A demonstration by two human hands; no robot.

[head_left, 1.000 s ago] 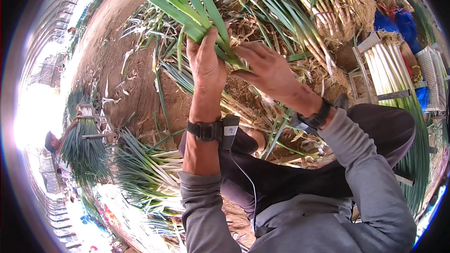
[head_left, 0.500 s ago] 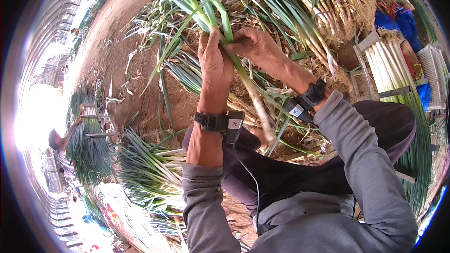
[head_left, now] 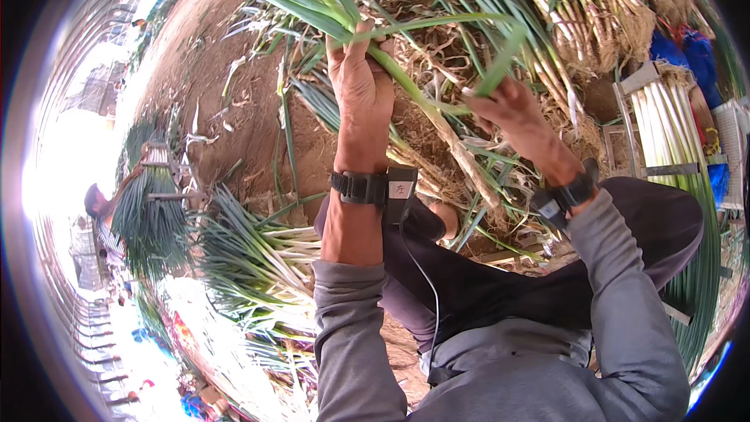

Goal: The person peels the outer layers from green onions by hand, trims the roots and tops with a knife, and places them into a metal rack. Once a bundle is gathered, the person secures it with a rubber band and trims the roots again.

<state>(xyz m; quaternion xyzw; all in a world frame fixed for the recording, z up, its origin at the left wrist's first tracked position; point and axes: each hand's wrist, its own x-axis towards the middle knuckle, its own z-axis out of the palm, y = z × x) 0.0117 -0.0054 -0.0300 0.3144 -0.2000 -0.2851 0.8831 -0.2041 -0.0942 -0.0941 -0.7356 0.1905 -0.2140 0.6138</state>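
Note:
My left hand (head_left: 361, 82) is closed around a long green onion (head_left: 426, 105), just where its stalk splits into leaves. The leaves fan out toward the upper left, and the pale root end slants down to the right, above my legs. Off to the right, my right hand (head_left: 512, 113) grips a green leaf (head_left: 449, 22). That leaf arches away from the onion and bends down into my fingers, its end blurred by motion. A dark strap with a small box sits on each wrist.
Several onion bundles (head_left: 578, 8) with roots lie at the far right. A metal rack (head_left: 629, 137) holds white-stemmed onions on the right. Loose onions (head_left: 254, 258) are piled at my left, near another person (head_left: 98, 203) beside a stacked bundle. Leaf scraps litter the dirt floor (head_left: 226, 23).
My right hand has moved away from the stalk, down and to the right, drawing a leaf out with it. My left hand still holds the onion, whose root end has swung slightly right.

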